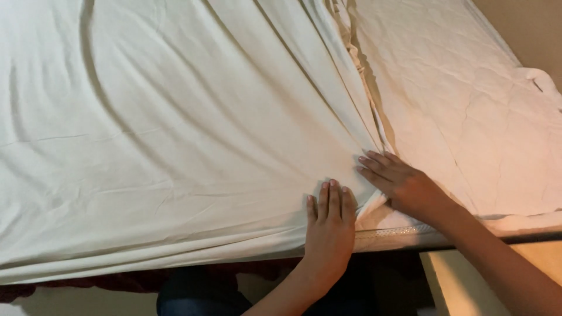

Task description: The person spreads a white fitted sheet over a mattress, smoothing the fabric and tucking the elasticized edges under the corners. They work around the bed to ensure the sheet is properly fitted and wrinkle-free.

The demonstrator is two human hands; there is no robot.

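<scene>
Cream-white cotton bed sheet (164,134): covers the left and middle of the bed, stretched, with long creases that converge toward the near edge where the hands rest. Its gathered, ruffled hem (357,64) runs diagonally from the top of the view down to the hands. Near border hangs over the bed's front edge.

White quilted mattress (468,105): exposed to the right of the hem, surface wrinkled; a patterned tape edge (392,232) shows along its near side, just below the hands.

Dark bed frame rail (527,237): visible under the mattress at lower right.

Left hand (331,219): lies flat, palm down on the sheet at the near edge, fingers (332,196) extended and close together, gripping nothing.

Right hand (398,181): rests on the mattress just beside the hem, fingers (372,167) straight, tips touching the sheet's bunched folds; not closed on it.
</scene>
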